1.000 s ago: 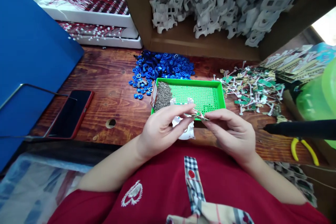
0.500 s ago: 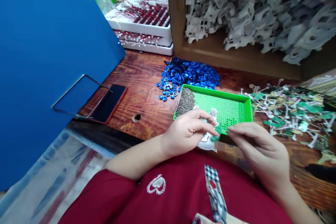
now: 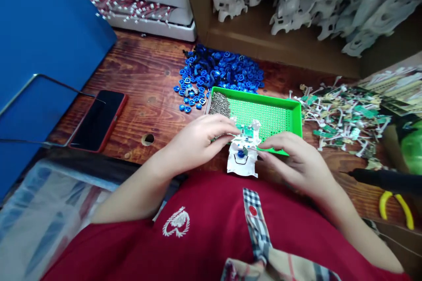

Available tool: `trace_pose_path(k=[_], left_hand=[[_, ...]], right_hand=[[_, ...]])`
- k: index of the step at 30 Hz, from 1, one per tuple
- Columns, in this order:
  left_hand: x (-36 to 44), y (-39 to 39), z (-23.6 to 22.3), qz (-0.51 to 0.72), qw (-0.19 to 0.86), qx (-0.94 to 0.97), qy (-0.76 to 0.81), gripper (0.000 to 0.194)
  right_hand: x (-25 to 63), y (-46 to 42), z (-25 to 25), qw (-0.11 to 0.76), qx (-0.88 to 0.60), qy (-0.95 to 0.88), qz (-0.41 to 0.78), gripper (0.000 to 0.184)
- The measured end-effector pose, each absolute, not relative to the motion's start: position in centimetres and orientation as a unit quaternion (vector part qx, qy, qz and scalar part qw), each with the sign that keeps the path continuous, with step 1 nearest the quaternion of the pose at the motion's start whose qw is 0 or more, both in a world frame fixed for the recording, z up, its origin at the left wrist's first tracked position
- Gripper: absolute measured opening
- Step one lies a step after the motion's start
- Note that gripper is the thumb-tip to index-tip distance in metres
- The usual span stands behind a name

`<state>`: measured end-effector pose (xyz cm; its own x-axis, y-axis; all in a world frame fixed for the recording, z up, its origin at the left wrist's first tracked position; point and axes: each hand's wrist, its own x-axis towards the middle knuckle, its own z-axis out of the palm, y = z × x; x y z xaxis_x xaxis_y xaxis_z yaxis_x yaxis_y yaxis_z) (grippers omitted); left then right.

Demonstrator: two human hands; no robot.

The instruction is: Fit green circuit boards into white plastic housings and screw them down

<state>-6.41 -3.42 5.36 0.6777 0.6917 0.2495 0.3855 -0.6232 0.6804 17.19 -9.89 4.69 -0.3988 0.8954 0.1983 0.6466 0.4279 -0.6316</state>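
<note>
A white plastic casing (image 3: 243,158) with a blue button and a small green circuit board on top sits at the table's near edge, in front of me. My left hand (image 3: 198,140) pinches its upper left side, fingers closed on it. My right hand (image 3: 293,162) grips its right side with curled fingers. Just behind them lies a green perforated tray (image 3: 290,112) with a heap of small metal screws (image 3: 219,104) in its left end.
A pile of blue buttons (image 3: 220,72) lies behind the tray. Loose green circuit boards (image 3: 343,114) spread to the right. A cardboard box (image 3: 263,46) holds white casings. A red phone (image 3: 99,119), a blue bin (image 3: 39,39), a black tool (image 3: 382,179) and yellow pliers (image 3: 395,204) lie around.
Both hands have brought the small green board down onto the white casing, which now shows fully between them. The view swung left and back again.
</note>
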Motion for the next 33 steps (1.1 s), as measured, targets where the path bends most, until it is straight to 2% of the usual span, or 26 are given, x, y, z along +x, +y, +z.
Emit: trace_pose_path(k=[5,8,10,13,16,18,21,24,28,33], left_hand=[[-5.9,-3.4,4.7,0.232,0.258,0.885,0.309,0.020],[-5.4,-3.5,4.5,0.235,0.256,0.889,0.299,0.020],[-5.4,-3.6,4.4,0.239,0.262,0.887,0.297,0.021],[-5.6,-4.0,4.6,0.264,0.272,0.875,0.302,0.020],[-5.4,-4.7,5.1,0.306,0.294,0.855,0.298,0.021],[-4.9,-5.1,5.4,0.346,0.297,0.842,0.288,0.030],[-4.0,-5.5,5.8,0.410,0.274,0.830,0.261,0.030],[-3.6,-5.8,6.0,0.430,0.266,0.827,0.247,0.020],[-3.9,-5.9,6.4,0.442,0.262,0.825,0.234,0.030],[-4.2,-5.9,6.4,0.426,0.253,0.844,0.207,0.026]], right_hand=[[15.3,-8.7,4.6,0.174,-0.484,-0.840,0.174,0.026],[14.7,-8.5,4.2,0.144,-0.469,-0.855,0.167,0.022],[14.8,-8.7,4.2,0.153,-0.467,-0.852,0.182,0.019],[15.5,-9.5,4.8,0.221,-0.477,-0.818,0.232,0.018],[15.9,-10.6,5.6,0.367,-0.526,-0.706,0.300,0.023],[15.7,-11.2,5.7,0.469,-0.536,-0.609,0.348,0.026],[15.2,-11.7,5.4,0.557,-0.490,-0.539,0.399,0.030],[14.8,-11.8,5.0,0.587,-0.449,-0.539,0.404,0.036],[14.9,-11.8,4.8,0.581,-0.435,-0.577,0.374,0.040],[15.2,-11.9,4.4,0.560,-0.449,-0.608,0.339,0.043]])
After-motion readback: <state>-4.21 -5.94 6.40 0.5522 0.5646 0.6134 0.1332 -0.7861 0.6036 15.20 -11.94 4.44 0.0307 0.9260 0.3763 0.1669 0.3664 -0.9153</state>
